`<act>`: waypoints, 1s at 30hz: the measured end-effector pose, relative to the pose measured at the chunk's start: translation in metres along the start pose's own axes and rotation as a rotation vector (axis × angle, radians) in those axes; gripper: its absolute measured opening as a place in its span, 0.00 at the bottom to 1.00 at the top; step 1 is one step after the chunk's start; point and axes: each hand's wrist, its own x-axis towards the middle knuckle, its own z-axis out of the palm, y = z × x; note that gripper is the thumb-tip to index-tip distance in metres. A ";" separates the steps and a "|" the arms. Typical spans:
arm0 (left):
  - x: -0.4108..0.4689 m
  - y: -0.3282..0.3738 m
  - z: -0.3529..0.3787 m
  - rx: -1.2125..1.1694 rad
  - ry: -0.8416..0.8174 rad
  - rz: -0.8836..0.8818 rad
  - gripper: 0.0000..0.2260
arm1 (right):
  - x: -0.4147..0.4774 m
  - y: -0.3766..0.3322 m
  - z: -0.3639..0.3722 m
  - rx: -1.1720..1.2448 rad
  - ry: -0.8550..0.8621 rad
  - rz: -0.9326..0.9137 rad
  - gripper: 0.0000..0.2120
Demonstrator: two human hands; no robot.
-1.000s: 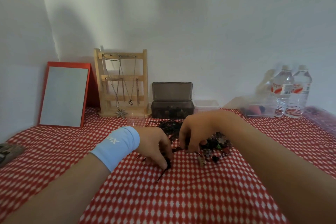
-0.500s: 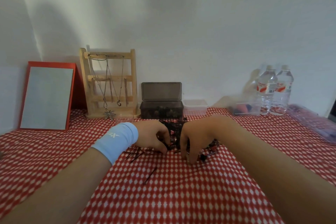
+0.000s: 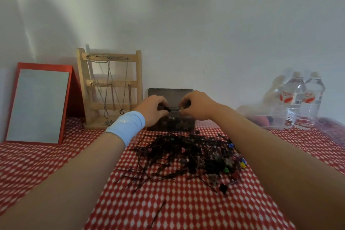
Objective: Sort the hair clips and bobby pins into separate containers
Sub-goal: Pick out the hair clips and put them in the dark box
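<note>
Over the box (image 3: 170, 126), clips (image 3: 162, 107) in hands (image 3: 151, 110).

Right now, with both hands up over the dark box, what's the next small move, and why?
Probably open the fingers and let the small pieces drop: left hand and right hand each pinch one above the open dark box, which seems to hold clips.

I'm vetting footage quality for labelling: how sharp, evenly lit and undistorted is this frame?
Head view: soft throughout, the pin pile a dark tangle; its right edge smears the water bottles; the wide angle swells the near forearms; dim, even light, a broad soft shadow on the wall at left.
</note>
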 end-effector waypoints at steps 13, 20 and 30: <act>0.032 -0.044 0.029 -0.017 -0.045 0.018 0.12 | 0.063 0.014 0.035 -0.080 -0.038 -0.057 0.16; -0.005 -0.054 0.000 -0.030 -0.086 0.003 0.04 | 0.041 -0.031 0.038 0.012 -0.203 -0.237 0.07; -0.052 -0.066 -0.017 0.067 -0.126 -0.028 0.08 | 0.016 -0.072 0.077 -0.053 -0.527 -0.310 0.14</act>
